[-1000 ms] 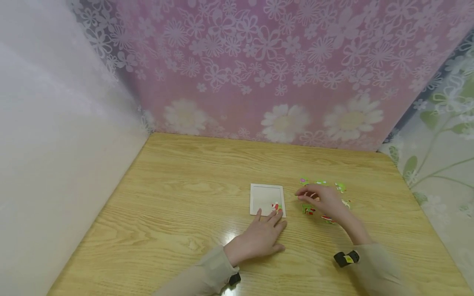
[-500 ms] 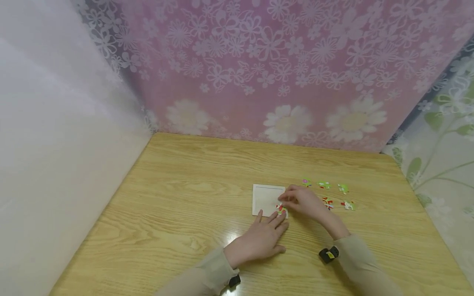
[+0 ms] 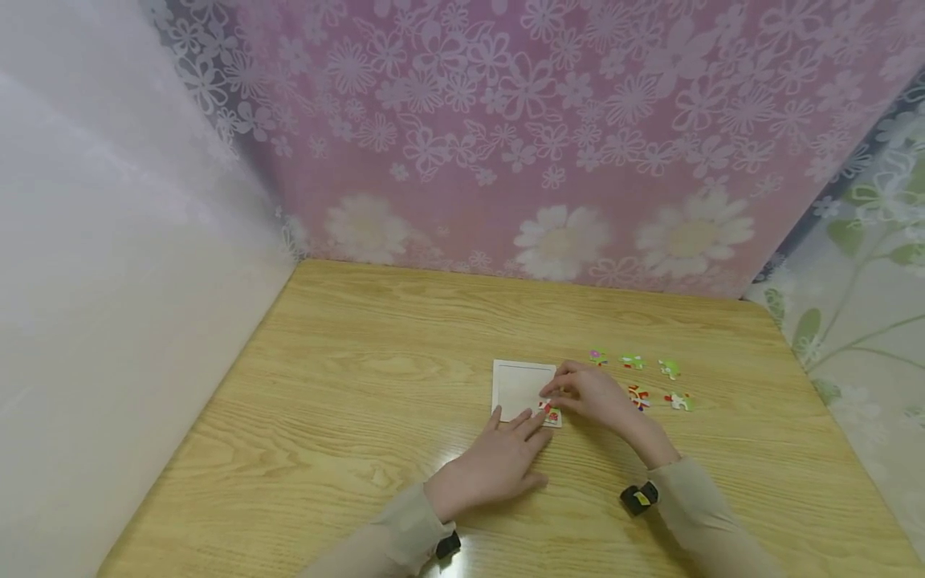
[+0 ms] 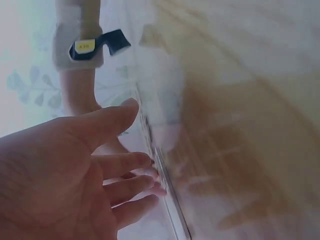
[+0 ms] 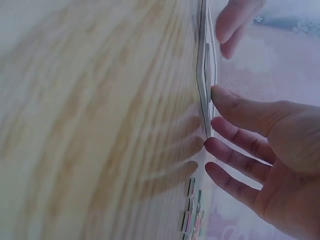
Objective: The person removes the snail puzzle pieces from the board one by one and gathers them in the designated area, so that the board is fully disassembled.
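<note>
A small white puzzle tray lies on the wooden table. In its near right corner sits a red and green puzzle piece. My left hand lies with fingers spread, the fingertips at the tray's near edge. In the left wrist view, those fingers reach toward the thin tray side. My right hand bends over the tray's right side, thumb and forefinger pinching a puzzle piece just above the corner piece, mostly hidden by the fingers. In the right wrist view the thumb meets the tray edge.
Right of the tray lie several loose puzzle pieces, among them a red and yellow one, a white and green one and a purple-flowered one. The right forearm covers part of the table there. A pink flowered curtain hangs behind.
My right hand has moved left from the loose pieces to the tray. My left hand has shifted slightly left and back, uncovering more of the corner piece.
</note>
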`<state>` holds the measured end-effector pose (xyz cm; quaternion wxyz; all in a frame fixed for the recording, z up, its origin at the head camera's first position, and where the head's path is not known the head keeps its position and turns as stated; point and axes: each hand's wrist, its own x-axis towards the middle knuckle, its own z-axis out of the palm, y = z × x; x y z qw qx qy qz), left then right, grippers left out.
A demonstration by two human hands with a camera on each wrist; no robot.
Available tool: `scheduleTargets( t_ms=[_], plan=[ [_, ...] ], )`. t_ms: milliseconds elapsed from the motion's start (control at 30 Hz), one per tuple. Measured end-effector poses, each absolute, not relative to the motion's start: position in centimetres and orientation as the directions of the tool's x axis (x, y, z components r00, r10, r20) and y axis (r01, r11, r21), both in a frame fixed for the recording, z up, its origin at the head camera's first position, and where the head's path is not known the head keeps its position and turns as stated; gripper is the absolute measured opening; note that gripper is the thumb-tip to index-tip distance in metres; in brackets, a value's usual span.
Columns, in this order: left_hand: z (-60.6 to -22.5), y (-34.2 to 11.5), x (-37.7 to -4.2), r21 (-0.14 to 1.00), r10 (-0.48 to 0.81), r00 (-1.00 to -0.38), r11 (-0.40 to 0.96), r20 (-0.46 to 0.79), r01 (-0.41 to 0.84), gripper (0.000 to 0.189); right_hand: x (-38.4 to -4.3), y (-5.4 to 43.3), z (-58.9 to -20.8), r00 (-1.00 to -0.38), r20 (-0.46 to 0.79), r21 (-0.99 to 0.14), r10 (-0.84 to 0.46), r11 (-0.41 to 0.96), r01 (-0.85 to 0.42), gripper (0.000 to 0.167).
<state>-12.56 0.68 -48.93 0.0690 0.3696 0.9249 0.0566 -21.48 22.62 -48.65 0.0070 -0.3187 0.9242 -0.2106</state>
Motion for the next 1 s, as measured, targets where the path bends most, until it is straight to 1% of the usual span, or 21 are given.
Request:
scheduleTargets(
  t_ms=[200,433,633,767,1000],
  plan=[
    [-48.6,-1.4,-13.1,0.155,0.65,-0.755,0.758,-0.091,0.634,0.071,-21.0,22.8,-48.4,-0.781,0.164,-0.373,-0.603,0.695,-0.615,0.015],
    [-47.9,-3.4,-13.4,0.199,0.609,-0.787,0.787,-0.099,0.584,0.073,-20.4,23.0,-48.3,-0.798,0.097,-0.372,-0.594,0.723,-0.583,0.028],
    [-48.0,-4.5,-13.6,0.212,0.597,-0.796,0.795,-0.103,0.569,0.074,-20.4,23.1,-48.4,-0.791,0.111,-0.384,-0.602,0.708,-0.593,0.026],
    [-48.0,-4.9,-13.5,0.204,0.592,-0.799,0.799,-0.106,0.565,0.073,-20.5,23.1,-48.4,-0.806,0.101,-0.418,-0.583,0.71,-0.566,0.025],
    [-48.2,-5.1,-13.4,0.194,0.594,-0.797,0.799,-0.11,0.569,0.074,-20.4,23.1,-48.0,-0.827,0.094,-0.58,-0.555,0.644,-0.499,0.015]
  ],
)
